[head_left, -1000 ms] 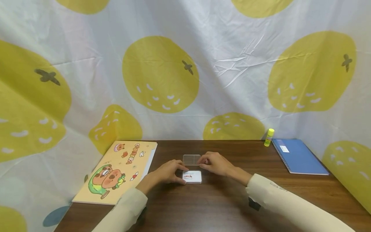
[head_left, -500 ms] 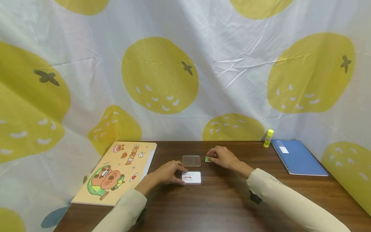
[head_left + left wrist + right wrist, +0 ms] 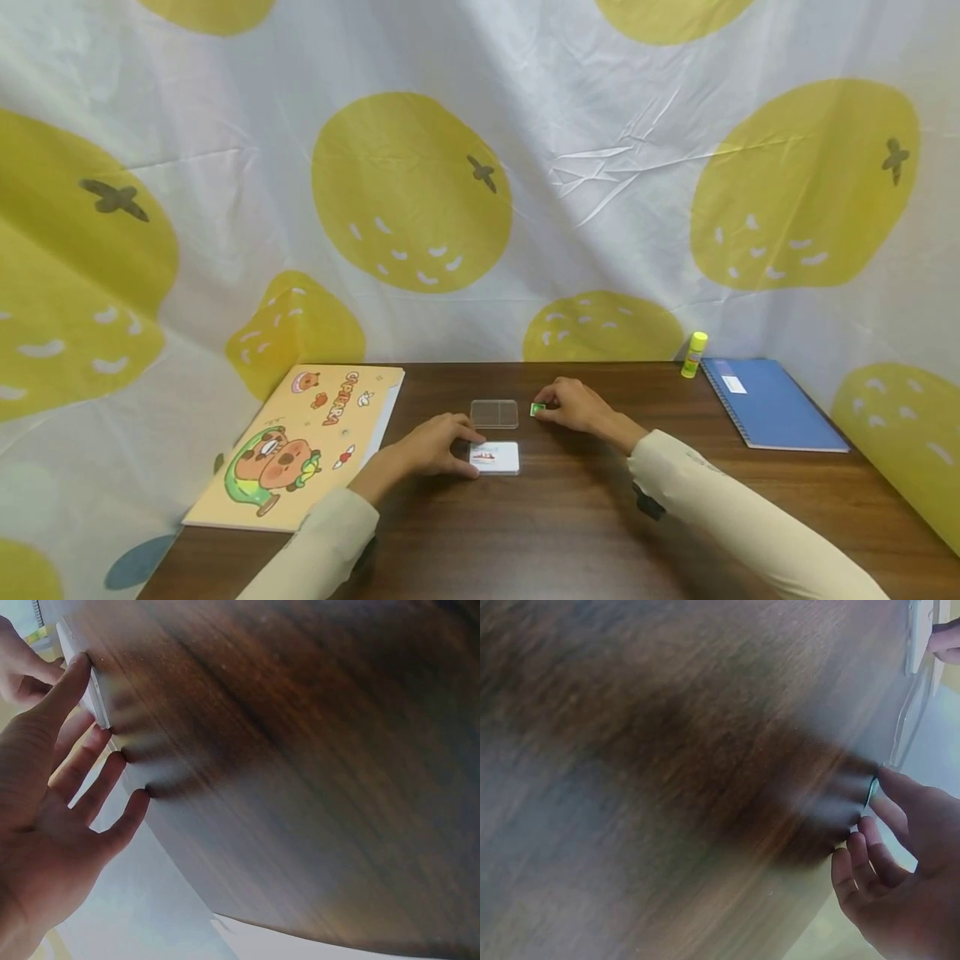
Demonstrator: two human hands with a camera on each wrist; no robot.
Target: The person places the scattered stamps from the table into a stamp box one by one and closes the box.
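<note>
A shallow clear box with a white face and a red print [image 3: 497,457] lies on the table in the head view. My left hand [image 3: 437,446] holds it at its left side, thumb at the near corner and index finger at the far one. Just beyond it lies a clear plastic lid or tray [image 3: 494,413] with a line across it. To the right of that, my right hand [image 3: 576,406] pinches a small green square with a pale edge [image 3: 537,410] between thumb and fingers, low over the table. In the right wrist view the green piece [image 3: 871,792] shows edge-on at the fingertips.
A capybara-print folder [image 3: 300,450] lies at the left. At the back right stand a yellow glue stick [image 3: 694,355] and a blue spiral notebook [image 3: 776,406]. A fruit-patterned curtain [image 3: 585,208] encloses the brown wooden table [image 3: 480,542] at the back and sides.
My right hand has moved right, away from the clear lid or tray, and the green piece has come into view in its fingers. My left hand stays on the white-faced box.
</note>
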